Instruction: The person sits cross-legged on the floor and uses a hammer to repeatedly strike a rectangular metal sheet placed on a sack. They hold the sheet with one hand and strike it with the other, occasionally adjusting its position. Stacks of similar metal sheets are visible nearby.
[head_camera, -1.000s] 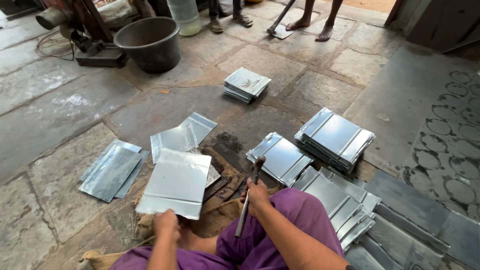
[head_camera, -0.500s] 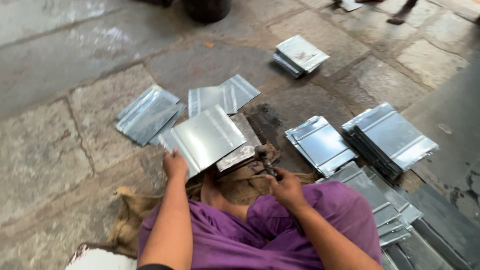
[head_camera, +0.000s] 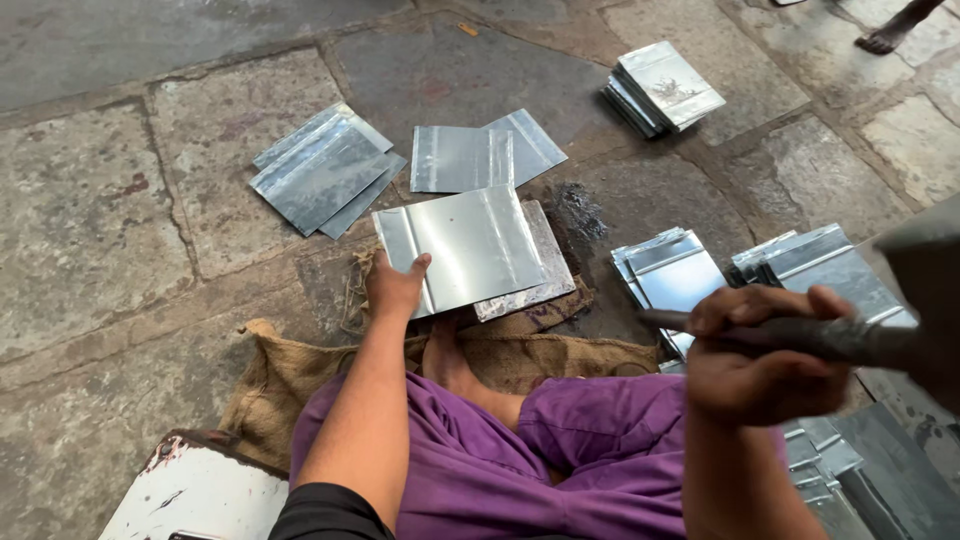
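The metal sheet (head_camera: 468, 248) lies flat on a darker steel block (head_camera: 530, 275) on the stone floor (head_camera: 90, 230), just ahead of your crossed legs. Your left hand (head_camera: 395, 288) pins its near-left corner: thumb on top, the other fingers tucked under the edge, so it's pinching the sheet. Your right hand (head_camera: 765, 365) is raised to the right w/ fingers wrapped tight round a hammer handle (head_camera: 800, 335); the head looms blurred at the frame edge.

Risks, as I judge them: your thumb sits on the sheet's face, so a strike landing left would catch it. Your bare foot (head_camera: 447, 352) lies just behind the block, close to the sheet's near edge — a glancing blow or a sheet kicking back could cut it. The sheet overhangs the block on the left, so a hit there may flip it.

Around: a loose pile of sheets (head_camera: 322, 170) to the front-left, two folded sheets (head_camera: 485, 155) just beyond the work, a neat stack (head_camera: 662, 85) farther off, more folded pieces (head_camera: 665, 272) betw. the block and your right hand. Burlap sacking (head_camera: 290, 370) under you. Another person's foot (head_camera: 885, 38) top right, well apart. Nothing blocks the swing path that I can see.
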